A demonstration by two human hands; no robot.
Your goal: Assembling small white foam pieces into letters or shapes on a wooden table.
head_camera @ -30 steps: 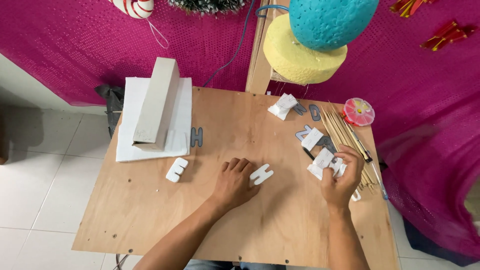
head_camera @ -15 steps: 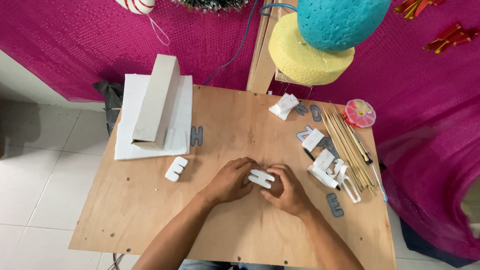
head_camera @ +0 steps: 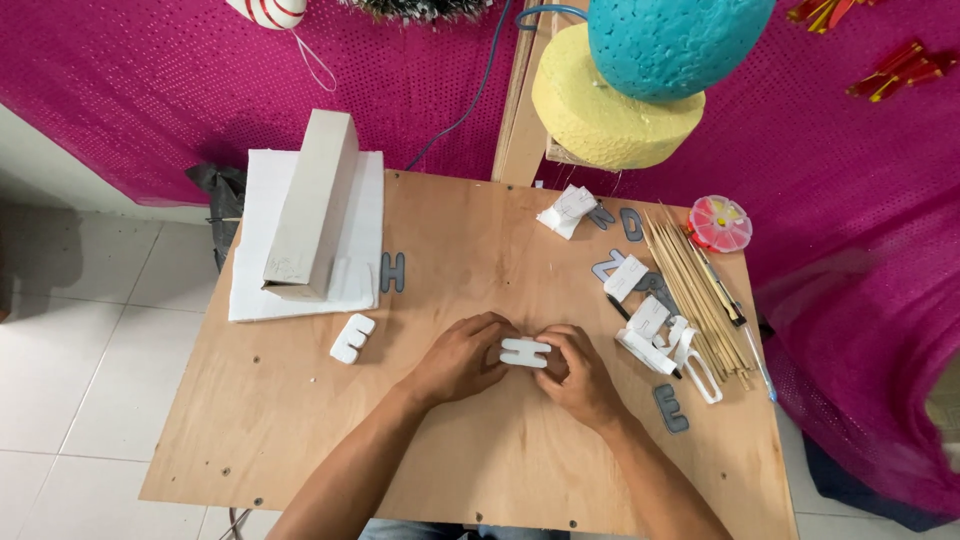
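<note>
A white foam letter piece (head_camera: 525,352) lies on the plywood table (head_camera: 300,440) near its middle. My left hand (head_camera: 462,355) grips its left end and my right hand (head_camera: 583,372) grips its right end, fingers curled around it. Another white foam letter (head_camera: 352,338) rests to the left, apart from my hands. A grey letter (head_camera: 393,272) lies near the foam sheet, and another grey letter (head_camera: 671,408) lies to the right of my right hand.
A white foam sheet (head_camera: 258,270) with a long cardboard box (head_camera: 313,205) on it occupies the table's left back. Wooden skewers (head_camera: 695,295), white foam scraps (head_camera: 650,320), grey letters and a pink round container (head_camera: 720,222) crowd the right side. Yellow and teal foam shapes (head_camera: 640,70) hang above.
My right hand has come from the scraps on the right to the white letter in the middle. Both hands now hold it; the left hand stayed put.
</note>
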